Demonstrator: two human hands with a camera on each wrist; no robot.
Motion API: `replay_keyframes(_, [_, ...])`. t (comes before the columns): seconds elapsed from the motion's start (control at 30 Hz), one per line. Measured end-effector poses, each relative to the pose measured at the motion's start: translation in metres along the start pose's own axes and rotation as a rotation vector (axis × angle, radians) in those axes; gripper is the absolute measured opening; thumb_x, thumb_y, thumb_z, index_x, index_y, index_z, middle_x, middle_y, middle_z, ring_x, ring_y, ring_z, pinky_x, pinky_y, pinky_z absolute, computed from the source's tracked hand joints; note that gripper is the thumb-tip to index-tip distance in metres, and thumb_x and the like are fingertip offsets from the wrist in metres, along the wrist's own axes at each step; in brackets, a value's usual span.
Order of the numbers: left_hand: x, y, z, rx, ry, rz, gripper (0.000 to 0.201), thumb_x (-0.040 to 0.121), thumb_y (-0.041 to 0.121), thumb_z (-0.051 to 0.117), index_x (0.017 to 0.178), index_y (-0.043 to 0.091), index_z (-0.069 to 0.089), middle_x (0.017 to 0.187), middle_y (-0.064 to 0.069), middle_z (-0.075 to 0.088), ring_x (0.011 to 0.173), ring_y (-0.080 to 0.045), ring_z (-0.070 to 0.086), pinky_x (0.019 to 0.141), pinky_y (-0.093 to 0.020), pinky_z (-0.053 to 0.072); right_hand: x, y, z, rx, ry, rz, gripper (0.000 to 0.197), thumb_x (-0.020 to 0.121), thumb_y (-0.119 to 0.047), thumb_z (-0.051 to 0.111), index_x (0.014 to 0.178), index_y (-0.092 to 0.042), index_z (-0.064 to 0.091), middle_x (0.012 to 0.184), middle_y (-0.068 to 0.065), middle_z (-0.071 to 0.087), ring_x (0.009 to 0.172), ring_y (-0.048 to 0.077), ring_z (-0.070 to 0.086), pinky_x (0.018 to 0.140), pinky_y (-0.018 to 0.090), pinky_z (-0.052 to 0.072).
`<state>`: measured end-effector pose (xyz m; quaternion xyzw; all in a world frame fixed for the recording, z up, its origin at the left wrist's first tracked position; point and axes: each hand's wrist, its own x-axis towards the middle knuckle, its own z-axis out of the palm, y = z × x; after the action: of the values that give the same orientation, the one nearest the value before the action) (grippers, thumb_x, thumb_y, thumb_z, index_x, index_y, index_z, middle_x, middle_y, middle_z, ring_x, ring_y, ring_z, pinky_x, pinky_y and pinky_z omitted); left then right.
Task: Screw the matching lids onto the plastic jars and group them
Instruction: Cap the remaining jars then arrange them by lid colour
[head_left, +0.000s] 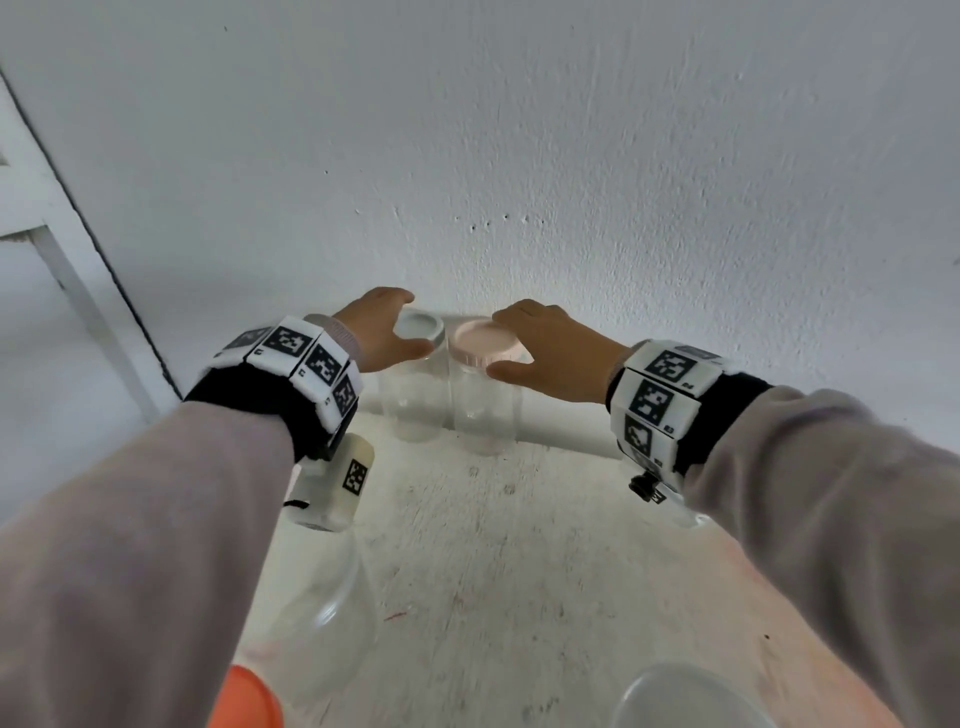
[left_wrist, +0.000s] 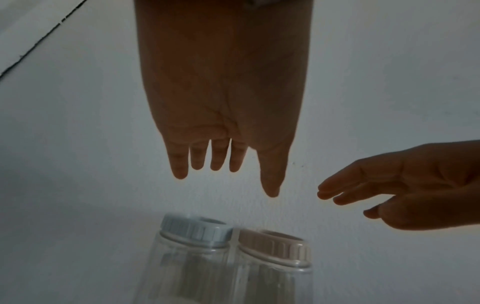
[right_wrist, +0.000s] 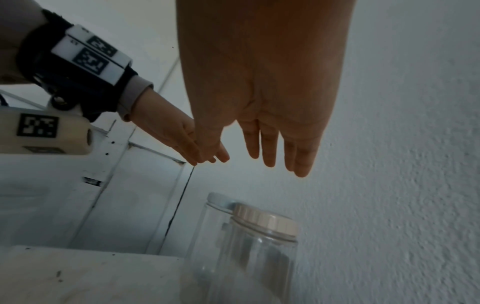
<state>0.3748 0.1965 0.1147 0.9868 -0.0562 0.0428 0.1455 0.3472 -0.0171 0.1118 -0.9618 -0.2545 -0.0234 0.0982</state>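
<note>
Right now both hands hover above two capped jars that stand side by side against the wall: the left hand (head_left: 382, 332) over the blue-lid jar (head_left: 415, 384), the right hand (head_left: 545, 348) over the pink-lid jar (head_left: 483, 400), fingers straight, a little apart, gripping nothing. To group these well, I would take each by its body, not the lid, and keep it upright, since clear plastic slides easily.

Clear plastic jar, blue-grey lid (head_left: 418, 325) screwed on: upright, centre frame against wall. Clear plastic jar, pink lid (head_left: 480, 343) on: upright, touching its right side. Open clear jar (head_left: 324, 613), lower left.
</note>
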Motion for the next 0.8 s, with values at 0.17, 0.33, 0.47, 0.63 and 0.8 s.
replay_keyframes(0.17, [-0.046, 0.001, -0.013, 0.017, -0.009, 0.057, 0.071, 0.087, 0.038, 0.062, 0.144, 0.014, 0.029, 0.150, -0.007, 0.033, 0.134, -0.023, 0.036, 0.105, -0.032, 0.030, -0.042, -0.015, -0.007, -0.012, -0.052, -0.071, 0.061, 0.096, -0.042, 0.050, 0.148, -0.018, 0.028, 0.151, 0.001, 0.032, 0.132, 0.020, 0.033, 0.107, 0.033, 0.032])
replay_keyframes(0.33, [-0.099, -0.008, -0.019, 0.042, -0.066, 0.067, 0.067, 0.088, 0.041, 0.058, 0.144, 0.017, 0.030, 0.147, -0.004, 0.037, 0.131, -0.020, 0.040, 0.103, -0.030, 0.033, -0.090, -0.032, -0.008, -0.020, -0.172, -0.095, 0.065, 0.094, -0.050, 0.049, 0.149, -0.022, 0.027, 0.152, -0.003, 0.030, 0.133, 0.016, 0.034, 0.109, 0.032, 0.031])
replay_keyframes(0.47, [-0.139, -0.018, -0.011, 0.064, -0.179, 0.010, 0.066, 0.089, 0.046, 0.055, 0.144, 0.020, 0.029, 0.146, -0.001, 0.039, 0.130, -0.018, 0.041, 0.105, -0.030, 0.034, -0.129, -0.042, 0.000, -0.003, -0.266, -0.095, 0.065, 0.094, -0.051, 0.047, 0.149, -0.024, 0.026, 0.151, -0.005, 0.031, 0.132, 0.015, 0.034, 0.110, 0.033, 0.031])
replay_keyframes(0.63, [-0.174, -0.031, 0.013, 0.135, -0.398, -0.112, 0.086, 0.084, 0.057, 0.054, 0.149, 0.018, 0.013, 0.155, -0.003, 0.022, 0.139, -0.019, 0.028, 0.113, -0.034, 0.026, -0.175, -0.045, 0.021, 0.029, -0.439, -0.010, 0.073, 0.090, -0.060, 0.049, 0.150, -0.028, 0.021, 0.151, -0.005, 0.030, 0.135, 0.017, 0.031, 0.110, 0.036, 0.031])
replay_keyframes(0.8, [-0.195, -0.035, 0.030, 0.213, -0.436, -0.228, 0.110, 0.075, 0.062, 0.063, 0.150, 0.015, -0.002, 0.158, -0.005, 0.006, 0.143, -0.022, 0.018, 0.115, -0.033, 0.023, -0.210, -0.044, 0.034, 0.017, -0.571, 0.116, 0.104, 0.069, -0.082, 0.052, 0.151, -0.034, 0.010, 0.151, -0.008, 0.024, 0.135, 0.020, 0.030, 0.110, 0.047, 0.031])
